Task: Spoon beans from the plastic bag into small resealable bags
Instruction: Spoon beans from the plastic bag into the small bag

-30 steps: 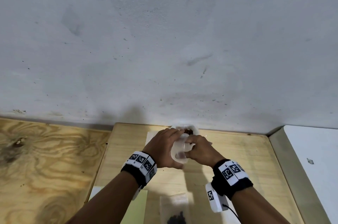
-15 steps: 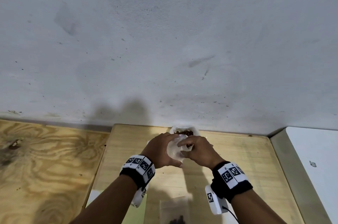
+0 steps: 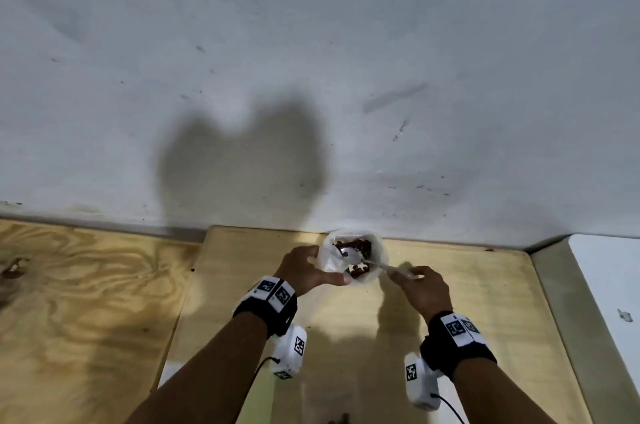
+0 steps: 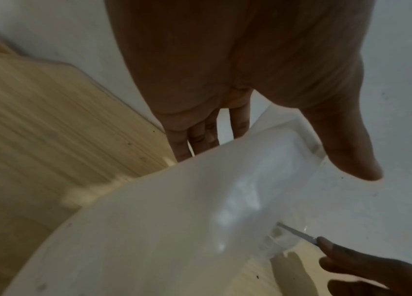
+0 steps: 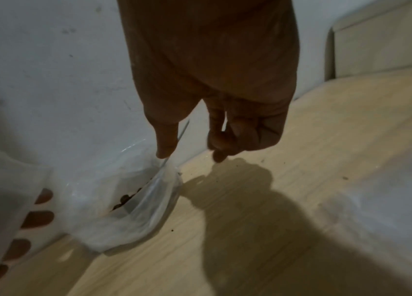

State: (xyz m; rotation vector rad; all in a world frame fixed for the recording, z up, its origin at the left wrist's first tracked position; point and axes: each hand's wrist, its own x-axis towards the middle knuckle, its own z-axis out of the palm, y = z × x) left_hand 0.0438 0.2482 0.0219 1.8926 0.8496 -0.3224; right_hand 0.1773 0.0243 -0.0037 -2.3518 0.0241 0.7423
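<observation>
A clear plastic bag (image 3: 375,250) of brown beans (image 3: 356,245) stands open against the wall at the far edge of the light wooden table (image 3: 467,302). My left hand (image 3: 304,271) grips a small translucent resealable bag (image 3: 330,261) at the big bag's near left side, fingers behind it and thumb in front; the small bag (image 4: 174,220) fills the left wrist view. My right hand (image 3: 417,283) pinches the handle of a metal spoon (image 3: 379,265). Its bowl lies among beans by the small bag's mouth. The spoon handle (image 5: 174,148) runs down into clear plastic (image 5: 143,202).
A filled small bag (image 3: 341,418) and a green sheet (image 3: 256,399) lie at the table's near edge. The grey wall (image 3: 311,77) rises right behind the bean bag. A plywood surface (image 3: 86,302) adjoins on the left, a white unit (image 3: 606,285) on the right.
My right hand has let go of the small bag, moved right and now holds the spoon in the beans. My left hand keeps the small bag, now by the bean bag.
</observation>
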